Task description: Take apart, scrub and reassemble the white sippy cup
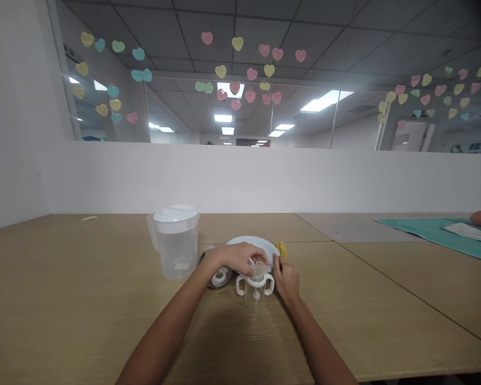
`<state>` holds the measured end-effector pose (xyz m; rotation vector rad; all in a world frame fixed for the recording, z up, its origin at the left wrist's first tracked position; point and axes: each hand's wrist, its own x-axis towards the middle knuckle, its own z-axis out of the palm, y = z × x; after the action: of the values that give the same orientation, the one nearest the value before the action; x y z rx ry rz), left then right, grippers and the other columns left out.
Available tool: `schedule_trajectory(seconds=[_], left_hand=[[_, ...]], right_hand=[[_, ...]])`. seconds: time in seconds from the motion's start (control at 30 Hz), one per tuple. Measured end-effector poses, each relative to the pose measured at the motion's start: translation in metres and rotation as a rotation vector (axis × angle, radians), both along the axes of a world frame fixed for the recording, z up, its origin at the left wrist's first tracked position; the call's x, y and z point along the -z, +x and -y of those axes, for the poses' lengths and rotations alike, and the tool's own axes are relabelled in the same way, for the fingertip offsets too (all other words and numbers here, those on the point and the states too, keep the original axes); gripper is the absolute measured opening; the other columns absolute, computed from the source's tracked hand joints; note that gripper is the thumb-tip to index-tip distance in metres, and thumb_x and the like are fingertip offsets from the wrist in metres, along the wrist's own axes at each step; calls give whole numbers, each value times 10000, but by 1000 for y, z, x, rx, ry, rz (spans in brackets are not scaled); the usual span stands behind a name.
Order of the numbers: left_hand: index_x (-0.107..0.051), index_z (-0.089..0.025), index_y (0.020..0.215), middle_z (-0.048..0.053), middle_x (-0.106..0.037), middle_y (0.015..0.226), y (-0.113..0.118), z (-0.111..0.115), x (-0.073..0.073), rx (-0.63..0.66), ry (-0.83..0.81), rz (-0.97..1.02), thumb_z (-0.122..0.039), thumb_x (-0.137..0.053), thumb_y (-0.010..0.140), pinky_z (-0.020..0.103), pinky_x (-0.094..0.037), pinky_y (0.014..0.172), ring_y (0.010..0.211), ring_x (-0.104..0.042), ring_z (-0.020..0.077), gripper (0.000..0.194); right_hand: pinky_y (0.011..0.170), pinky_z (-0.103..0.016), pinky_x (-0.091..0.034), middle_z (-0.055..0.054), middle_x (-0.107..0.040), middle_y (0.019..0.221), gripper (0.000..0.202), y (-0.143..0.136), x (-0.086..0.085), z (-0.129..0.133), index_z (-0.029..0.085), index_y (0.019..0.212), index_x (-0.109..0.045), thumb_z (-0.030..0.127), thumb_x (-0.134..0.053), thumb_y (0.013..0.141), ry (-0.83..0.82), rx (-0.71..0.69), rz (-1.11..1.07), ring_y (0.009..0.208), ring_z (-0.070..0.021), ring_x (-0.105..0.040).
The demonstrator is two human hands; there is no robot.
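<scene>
A clear baby bottle [255, 295] with a white collar and two white side handles stands upright on the table in front of me. My left hand [240, 258] reaches over it from the left, thumb and fingers curled around its clear top. To the right of the bottle, my right hand [287, 278] is closed, its fingers pinched close to the bottle's top; a thin thing seems to stick out of them, too small to name. Behind both hands lies a white plate [244, 239], partly covered by them.
Left of the bottle, a round metal dish [224, 283] holds white ring-shaped parts, half hidden by my left arm. A lidded clear plastic pitcher [178, 248] stands farther left. A yellow object [281, 249] lies by the plate. At far right is a green cloth [428, 231].
</scene>
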<state>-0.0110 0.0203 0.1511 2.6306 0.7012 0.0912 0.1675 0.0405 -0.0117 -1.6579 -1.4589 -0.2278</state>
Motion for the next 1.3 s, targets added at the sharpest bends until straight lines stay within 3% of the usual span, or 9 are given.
schedule_trajectory(seconds=[0.23, 0.53, 0.77, 0.97, 1.07, 1.3], left_hand=[[-591, -330, 1171, -26, -596, 1215, 2, 5, -1, 88, 19, 43, -241, -710, 646, 248, -419, 858, 1055, -560, 189, 546], [-718, -255, 905, -34, -680, 878, 4, -5, 8, 24, 95, -3, -181, -712, 627, 203, -402, 684, 802, -582, 144, 288], [-735, -249, 946, -47, -646, 666, 6, -4, 8, -28, 91, -19, -243, -712, 648, 187, -344, 568, 633, -527, 112, 299], [-710, -264, 1016, -30, -703, 834, 3, -2, 5, -45, 73, -23, -303, -733, 644, 183, -392, 640, 769, -591, 140, 375], [-706, -279, 1020, -21, -711, 913, 2, -1, 3, -36, 74, -12, -325, -691, 698, 182, -407, 662, 845, -604, 151, 325], [-711, -238, 1012, -3, -716, 852, 5, 3, 0, -66, 111, -34, -306, -682, 714, 188, -401, 641, 762, -610, 140, 307]], right_hand=[[539, -256, -317, -72, -639, 620, 576, 0, -6, 5, 181, 718, -621, 579, -236, 880, 83, -92, -189, 549, -175, -547], [536, -244, -308, -51, -603, 589, 573, -2, -7, 6, 183, 664, -607, 581, -254, 877, 131, -125, -182, 541, -152, -527], [534, -237, -309, -54, -619, 601, 574, -2, -6, 5, 184, 671, -618, 556, -241, 892, 123, -98, -146, 551, -146, -538], [530, -244, -304, -62, -616, 587, 575, -1, -4, 4, 189, 647, -604, 545, -231, 901, 120, -83, -106, 545, -156, -538], [530, -247, -301, -62, -613, 581, 581, -1, -5, 4, 188, 647, -605, 541, -222, 904, 118, -82, -99, 543, -157, -539], [522, -245, -293, -67, -630, 602, 567, -1, -4, 4, 182, 684, -625, 523, -233, 910, 113, -70, -91, 544, -156, -547]])
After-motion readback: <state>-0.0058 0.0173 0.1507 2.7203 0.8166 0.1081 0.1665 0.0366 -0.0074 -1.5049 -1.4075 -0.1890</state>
